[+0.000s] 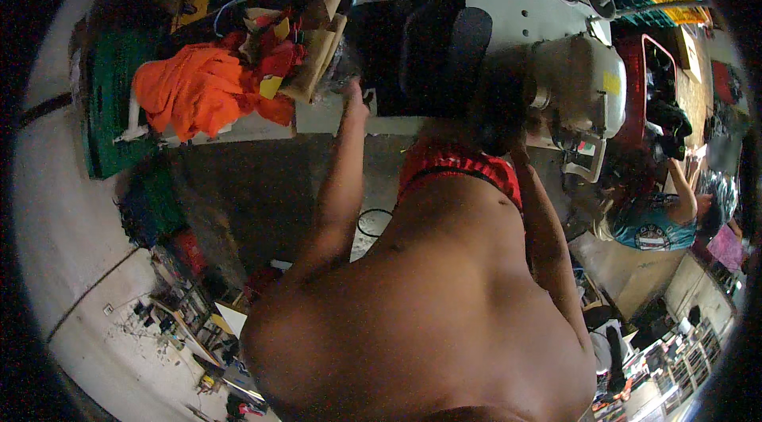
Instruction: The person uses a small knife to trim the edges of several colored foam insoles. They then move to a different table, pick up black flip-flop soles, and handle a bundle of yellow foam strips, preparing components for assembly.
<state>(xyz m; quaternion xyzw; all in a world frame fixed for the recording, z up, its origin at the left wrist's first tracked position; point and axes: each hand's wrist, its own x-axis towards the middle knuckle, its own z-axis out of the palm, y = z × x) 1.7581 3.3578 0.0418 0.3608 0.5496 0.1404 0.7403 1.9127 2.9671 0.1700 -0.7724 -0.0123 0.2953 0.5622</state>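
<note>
My left arm stretches up to the white work table [508,9]. There my left hand [355,97] grips the left edge of a heap of black fabric [421,49]. My right arm runs up the right side toward a white sewing machine [579,81]. My right hand [516,154] is mostly hidden under a dark blurred shape [496,105], so I cannot see its fingers. A red garment with a black band [456,168] lies across my front below the table edge.
An orange cloth pile [198,89] and red and yellow scraps [278,49] sit on the table's left end, beside a green crate [111,105]. Another person in a teal shirt [651,224] works at the right. A black cable [369,220] loops on the grey floor.
</note>
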